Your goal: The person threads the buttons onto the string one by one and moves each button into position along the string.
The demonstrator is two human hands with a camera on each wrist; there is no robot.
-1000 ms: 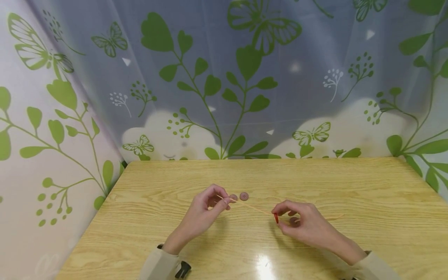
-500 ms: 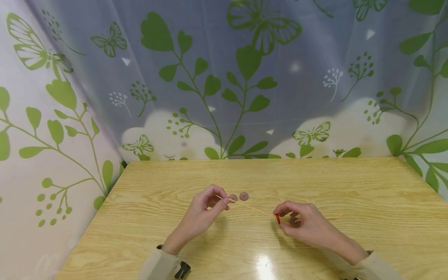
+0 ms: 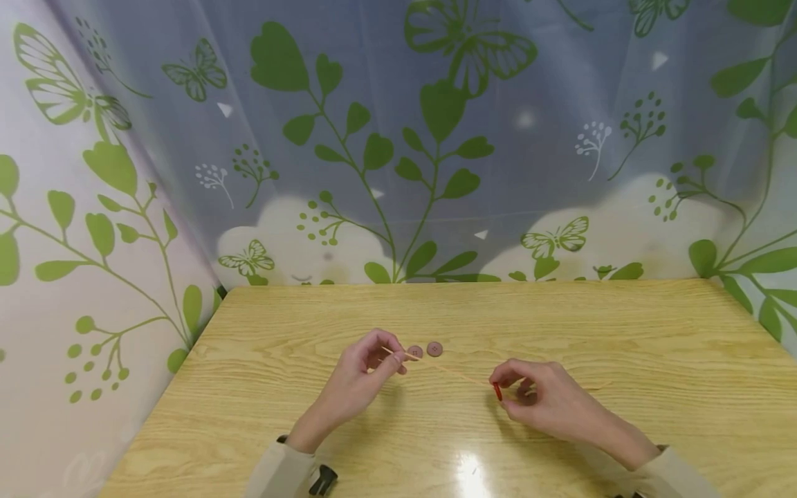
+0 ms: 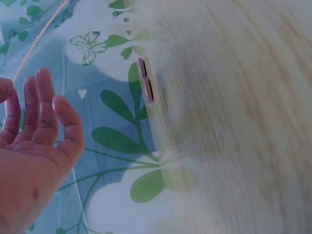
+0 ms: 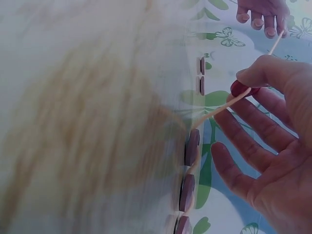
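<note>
Right hand (image 3: 544, 400), lower right of the head view, thumb below and index above, pinches the red disc (image 3: 497, 391), shifted slightly rightward since earlier. Left hand (image 3: 364, 373), lower centre, pinches the cord (image 5: 219, 109), practically unmoved.

The table (image 3: 280, 311) is yellow with wavy wood lines. Two flat, round, dull-purple buttons (image 3: 434, 349) lie on it, side by side. Three more round purple buttons (image 5: 192, 147) sit in a row, with part of a thin, pale-orange string (image 5: 214, 113) just beside them.
</note>
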